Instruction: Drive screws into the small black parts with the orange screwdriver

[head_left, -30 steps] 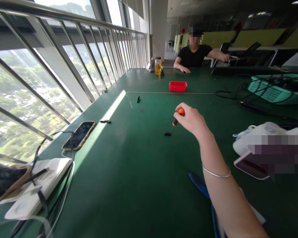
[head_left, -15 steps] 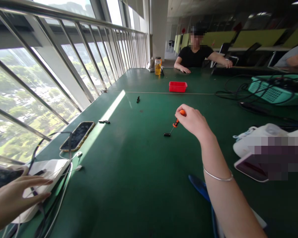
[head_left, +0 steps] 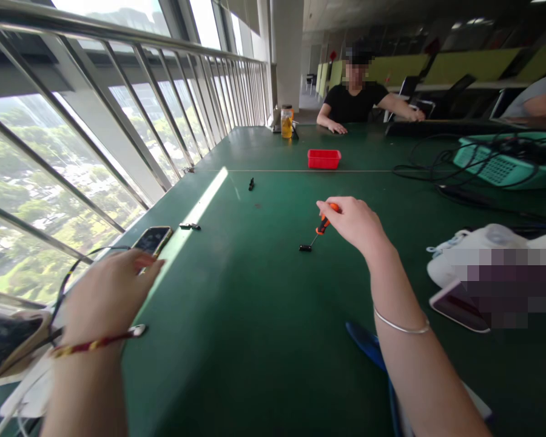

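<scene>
My right hand is closed around the orange handle of a small screwdriver. The screwdriver's tip rests on a small black part lying on the green table. My left hand hovers over the table's left side with its fingers loosely stretched forward. It holds nothing and its fingertips are close to a phone lying flat.
Two more small black parts lie further out. A red bin and a yellow jar stand far off, by a seated person. White devices and cables fill the right side. A railing runs along the left.
My left hand has come up from the white device at the lower left and moved forward toward the phone. My right hand has stayed on the screwdriver, nearly still.
</scene>
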A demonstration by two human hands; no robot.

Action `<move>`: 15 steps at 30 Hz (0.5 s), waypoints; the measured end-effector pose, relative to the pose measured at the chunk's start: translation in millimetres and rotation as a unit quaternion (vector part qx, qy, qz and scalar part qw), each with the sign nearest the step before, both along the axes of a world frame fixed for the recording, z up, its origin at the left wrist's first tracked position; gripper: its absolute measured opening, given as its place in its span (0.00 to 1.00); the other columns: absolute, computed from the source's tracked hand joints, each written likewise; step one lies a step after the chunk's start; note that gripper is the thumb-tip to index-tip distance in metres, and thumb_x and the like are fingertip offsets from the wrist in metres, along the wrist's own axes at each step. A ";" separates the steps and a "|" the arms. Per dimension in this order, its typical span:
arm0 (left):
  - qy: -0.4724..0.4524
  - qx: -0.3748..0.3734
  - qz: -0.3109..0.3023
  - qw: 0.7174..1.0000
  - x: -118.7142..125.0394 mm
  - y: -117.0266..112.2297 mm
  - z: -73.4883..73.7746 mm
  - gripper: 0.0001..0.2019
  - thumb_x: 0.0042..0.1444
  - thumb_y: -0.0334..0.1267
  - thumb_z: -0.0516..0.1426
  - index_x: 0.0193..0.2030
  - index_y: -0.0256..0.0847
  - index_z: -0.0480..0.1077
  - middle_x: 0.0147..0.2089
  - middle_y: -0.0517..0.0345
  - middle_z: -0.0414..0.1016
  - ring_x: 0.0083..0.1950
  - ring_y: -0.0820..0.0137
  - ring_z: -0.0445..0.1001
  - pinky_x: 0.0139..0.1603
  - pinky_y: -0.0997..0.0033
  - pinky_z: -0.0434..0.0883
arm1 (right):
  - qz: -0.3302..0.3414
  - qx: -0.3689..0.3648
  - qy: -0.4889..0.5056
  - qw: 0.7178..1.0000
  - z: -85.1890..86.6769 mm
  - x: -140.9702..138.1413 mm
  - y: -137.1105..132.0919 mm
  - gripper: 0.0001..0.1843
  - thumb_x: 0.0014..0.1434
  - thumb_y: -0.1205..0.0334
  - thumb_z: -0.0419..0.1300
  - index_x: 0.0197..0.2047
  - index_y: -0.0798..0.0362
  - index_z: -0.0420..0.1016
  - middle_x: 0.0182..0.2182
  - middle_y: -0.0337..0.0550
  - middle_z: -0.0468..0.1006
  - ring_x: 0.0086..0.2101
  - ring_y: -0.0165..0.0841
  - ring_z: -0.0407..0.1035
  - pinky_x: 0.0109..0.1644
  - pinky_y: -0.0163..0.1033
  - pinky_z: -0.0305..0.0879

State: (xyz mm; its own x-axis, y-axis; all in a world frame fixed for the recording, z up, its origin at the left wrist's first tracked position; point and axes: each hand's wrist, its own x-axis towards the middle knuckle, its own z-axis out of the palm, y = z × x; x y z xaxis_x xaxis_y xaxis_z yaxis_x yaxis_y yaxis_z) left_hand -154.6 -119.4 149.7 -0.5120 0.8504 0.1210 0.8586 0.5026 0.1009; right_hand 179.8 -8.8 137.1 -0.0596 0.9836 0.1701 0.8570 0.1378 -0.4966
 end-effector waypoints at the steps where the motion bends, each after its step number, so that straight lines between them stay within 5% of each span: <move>1: 0.001 -0.011 -0.075 0.997 24.0 21.1 1.9 0.15 0.52 0.52 0.51 0.36 0.47 0.74 0.41 0.59 0.77 0.41 0.62 0.73 0.39 0.66 0.68 | -0.003 0.001 0.000 1.000 -0.3 -0.3 -0.1 0.17 0.59 0.48 0.45 0.31 0.49 0.68 0.24 0.39 0.71 0.23 0.31 0.63 0.25 0.35 0.50; 5: -0.138 -0.123 -0.279 0.942 99.2 92.4 -15.9 0.10 0.52 0.44 0.55 0.33 0.42 0.74 0.37 0.58 0.78 0.39 0.66 0.75 0.39 0.71 0.70 | -0.015 0.020 -0.011 1.000 -1.4 -1.9 1.5 0.11 0.54 0.54 0.51 0.37 0.48 0.67 0.28 0.39 0.73 0.25 0.32 0.65 0.25 0.35 0.52; 9: -0.271 -0.072 -0.418 0.864 134.3 135.6 -71.5 0.14 0.48 0.40 0.60 0.41 0.38 0.73 0.40 0.55 0.77 0.41 0.68 0.74 0.43 0.73 0.70 | -0.022 0.019 -0.018 0.999 -3.3 -3.7 3.6 0.17 0.57 0.46 0.48 0.30 0.48 0.69 0.24 0.40 0.73 0.25 0.34 0.65 0.26 0.37 0.52; 12: -0.294 -0.020 -0.455 0.840 149.7 146.3 -114.3 0.21 0.44 0.42 0.63 0.46 0.39 0.72 0.43 0.55 0.76 0.44 0.67 0.72 0.47 0.68 0.69 | -0.019 0.029 -0.021 0.999 -5.3 -3.5 4.5 0.19 0.59 0.46 0.46 0.29 0.48 0.70 0.23 0.40 0.72 0.25 0.33 0.64 0.25 0.37 0.52; 15: -0.241 0.049 -0.446 0.860 159.2 144.1 -138.1 0.15 0.47 0.44 0.62 0.42 0.46 0.74 0.42 0.58 0.75 0.47 0.63 0.69 0.52 0.59 0.64 | -0.022 0.047 -0.023 0.998 -7.0 -1.9 5.7 0.11 0.56 0.53 0.50 0.36 0.48 0.69 0.26 0.39 0.73 0.25 0.33 0.65 0.25 0.36 0.51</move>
